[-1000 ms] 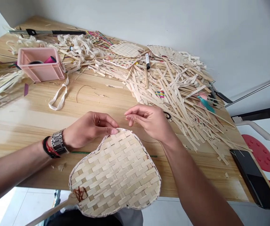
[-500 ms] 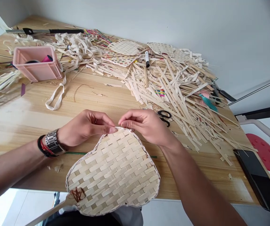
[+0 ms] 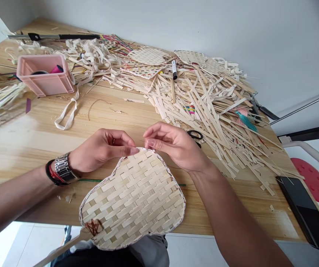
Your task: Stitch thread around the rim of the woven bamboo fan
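Note:
A heart-shaped woven bamboo fan (image 3: 137, 196) with a trimmed edge and a wooden handle (image 3: 59, 252) lies over the near table edge. My left hand (image 3: 100, 150), with a metal watch and red-black bands on its wrist, pinches the fan's top rim. My right hand (image 3: 173, 144) is pinched shut just beside it at the same rim, holding something thin like a needle or thread that I cannot make out.
A big heap of bamboo strips (image 3: 209, 107) covers the table's right and far side, with black scissors (image 3: 194, 135), a marker (image 3: 173, 70) and woven pieces. A pink box (image 3: 46, 76) stands at far left. A dark phone (image 3: 304, 211) lies at the right edge.
My right hand dropped to the fan's rim half a second ago, then lifted slightly again. The fan shifted a little toward me; my left hand stayed on the rim.

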`<state>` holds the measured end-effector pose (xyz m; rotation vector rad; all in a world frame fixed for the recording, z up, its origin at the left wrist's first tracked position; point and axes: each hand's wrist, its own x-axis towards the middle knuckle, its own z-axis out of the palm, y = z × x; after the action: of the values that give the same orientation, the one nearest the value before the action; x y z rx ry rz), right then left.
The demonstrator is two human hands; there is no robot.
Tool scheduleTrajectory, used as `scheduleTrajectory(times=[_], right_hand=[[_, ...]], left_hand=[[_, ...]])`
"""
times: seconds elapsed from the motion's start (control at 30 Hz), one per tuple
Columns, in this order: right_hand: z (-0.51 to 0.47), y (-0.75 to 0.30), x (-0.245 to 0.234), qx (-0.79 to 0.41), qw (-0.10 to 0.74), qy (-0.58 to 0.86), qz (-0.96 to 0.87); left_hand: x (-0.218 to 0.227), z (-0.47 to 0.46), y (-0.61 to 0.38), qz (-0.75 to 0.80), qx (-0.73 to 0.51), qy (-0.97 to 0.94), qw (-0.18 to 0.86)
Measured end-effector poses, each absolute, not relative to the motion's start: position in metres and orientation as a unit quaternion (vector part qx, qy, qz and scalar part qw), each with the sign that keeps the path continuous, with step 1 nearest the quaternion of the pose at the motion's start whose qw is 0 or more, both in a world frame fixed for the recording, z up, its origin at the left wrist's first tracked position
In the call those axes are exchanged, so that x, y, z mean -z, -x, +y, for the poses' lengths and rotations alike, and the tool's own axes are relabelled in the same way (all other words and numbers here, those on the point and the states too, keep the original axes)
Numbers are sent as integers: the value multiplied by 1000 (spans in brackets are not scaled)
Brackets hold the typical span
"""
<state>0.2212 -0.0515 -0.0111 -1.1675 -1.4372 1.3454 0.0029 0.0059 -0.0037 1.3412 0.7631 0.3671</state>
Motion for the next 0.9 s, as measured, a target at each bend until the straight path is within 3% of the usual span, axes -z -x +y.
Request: scheduleTrajectory(times=[0.23, 0.4, 0.63, 0.9], right_hand=[[-55, -208, 9, -468, 483, 446, -591], [-56, -202, 14, -456, 467, 435, -620], [-56, -196, 17, -407, 516, 488, -575], [-50, -218, 11, -430, 501, 492, -568]], left_hand=[[7, 5, 1, 352, -180, -580, 712], [8, 5, 0, 358, -190, -577, 709], [5, 5, 1, 398, -158, -592, 683], [1, 3, 3, 336, -153, -605, 706]])
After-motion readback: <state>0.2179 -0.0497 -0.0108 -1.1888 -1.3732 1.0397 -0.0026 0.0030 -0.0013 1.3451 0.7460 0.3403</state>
